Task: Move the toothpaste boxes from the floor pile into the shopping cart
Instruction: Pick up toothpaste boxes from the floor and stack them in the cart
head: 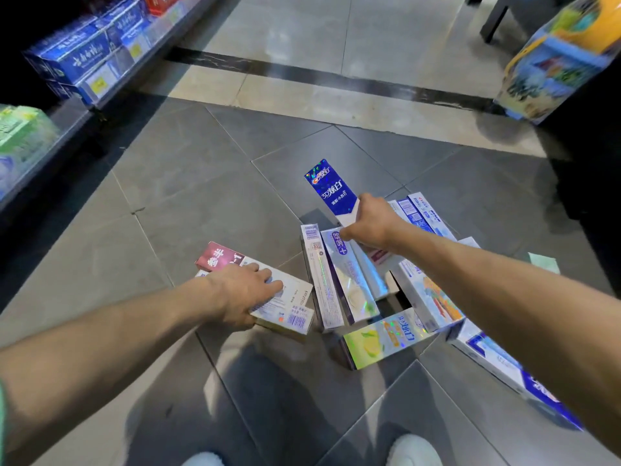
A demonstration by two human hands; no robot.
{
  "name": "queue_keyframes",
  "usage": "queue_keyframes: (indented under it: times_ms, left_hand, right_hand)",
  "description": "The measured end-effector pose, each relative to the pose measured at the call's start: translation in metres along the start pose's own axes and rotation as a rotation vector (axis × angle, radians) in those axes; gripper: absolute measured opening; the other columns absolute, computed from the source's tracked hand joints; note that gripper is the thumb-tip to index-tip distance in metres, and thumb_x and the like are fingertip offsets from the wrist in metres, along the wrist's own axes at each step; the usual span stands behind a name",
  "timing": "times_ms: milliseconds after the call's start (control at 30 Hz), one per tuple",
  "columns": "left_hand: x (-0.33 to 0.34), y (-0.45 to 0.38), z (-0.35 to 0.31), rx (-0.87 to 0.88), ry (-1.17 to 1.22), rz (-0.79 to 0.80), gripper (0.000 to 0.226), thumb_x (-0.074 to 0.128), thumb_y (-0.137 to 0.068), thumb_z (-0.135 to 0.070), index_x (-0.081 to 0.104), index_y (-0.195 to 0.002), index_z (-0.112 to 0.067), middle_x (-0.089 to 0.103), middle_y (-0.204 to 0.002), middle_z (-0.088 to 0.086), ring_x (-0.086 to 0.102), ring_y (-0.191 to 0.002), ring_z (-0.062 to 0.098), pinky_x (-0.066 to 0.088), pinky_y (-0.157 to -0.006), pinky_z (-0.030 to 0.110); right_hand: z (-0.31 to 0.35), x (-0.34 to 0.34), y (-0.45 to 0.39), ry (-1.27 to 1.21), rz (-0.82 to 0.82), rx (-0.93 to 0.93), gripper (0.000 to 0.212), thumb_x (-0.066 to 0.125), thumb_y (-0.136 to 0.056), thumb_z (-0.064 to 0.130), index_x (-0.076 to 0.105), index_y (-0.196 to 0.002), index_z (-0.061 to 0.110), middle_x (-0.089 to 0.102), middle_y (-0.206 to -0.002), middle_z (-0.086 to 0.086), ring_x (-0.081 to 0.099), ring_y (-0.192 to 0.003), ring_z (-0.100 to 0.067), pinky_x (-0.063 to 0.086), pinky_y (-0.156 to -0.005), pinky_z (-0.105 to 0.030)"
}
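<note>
Head view, looking down: toothpaste boxes (396, 290) lie piled on grey floor tiles (188, 183), long axes pointing many ways. Left hand (245, 294) grips a maroon-and-white box (292, 290), fingers over its top, angled toward the lower right. Right hand (368, 223) pinches a blue box (331, 191) raised and pointing away. Open floor lies ahead; stocked shelves (84, 62) stand left, a display (551, 62) far right.
</note>
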State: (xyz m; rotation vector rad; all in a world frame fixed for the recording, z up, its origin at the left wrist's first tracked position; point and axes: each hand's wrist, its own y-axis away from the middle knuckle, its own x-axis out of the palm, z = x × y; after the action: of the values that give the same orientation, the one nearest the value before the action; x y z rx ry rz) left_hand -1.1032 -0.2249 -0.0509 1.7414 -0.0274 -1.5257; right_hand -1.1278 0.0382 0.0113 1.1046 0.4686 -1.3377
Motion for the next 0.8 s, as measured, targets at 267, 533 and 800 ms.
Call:
queue_keyframes:
  times_ms: [267,533,800]
  left_hand:
    - [-0.041,0.023,0.036,-0.356,1.202,-0.428,0.040,0.072,-0.089,-0.048,0.043,-0.105,-0.024,0.065,-0.097,0.001,0.065,-0.086,0.019,0.054,-0.074,0.037]
    - [-0.086,0.011,0.053,-0.550,1.783,-0.718,0.052,0.057,-0.092,-0.052,0.036,-0.135,-0.032,0.068,-0.112,0.006,0.068,-0.086,0.021,0.058,-0.080,0.039]
    - [-0.097,0.005,0.056,-0.523,1.930,-0.791,0.103,0.086,-0.051,-0.070,0.048,-0.133,-0.022,0.071,-0.116,0.003,0.071,-0.103,0.023,0.058,-0.091,0.049]
  right_hand:
    - [0.022,-0.015,-0.006,-0.366,-0.025,0.023,0.062,0.083,-0.080,0.028,0.038,-0.121,0.016,0.062,-0.110,-0.006,0.067,-0.093,-0.021,0.059,-0.085,-0.042]
    - [0.061,-0.011,-0.012,-0.671,0.010,0.005,0.062,0.083,-0.080,0.029,0.043,-0.122,0.006,0.061,-0.083,-0.009,0.058,-0.058,-0.012,0.049,-0.051,-0.024]
    - [0.072,-0.023,-0.010,-0.774,0.013,0.006,0.056,0.077,-0.087,0.033,0.038,-0.125,0.016,0.064,-0.106,-0.012,0.068,-0.095,-0.024,0.058,-0.077,-0.033]
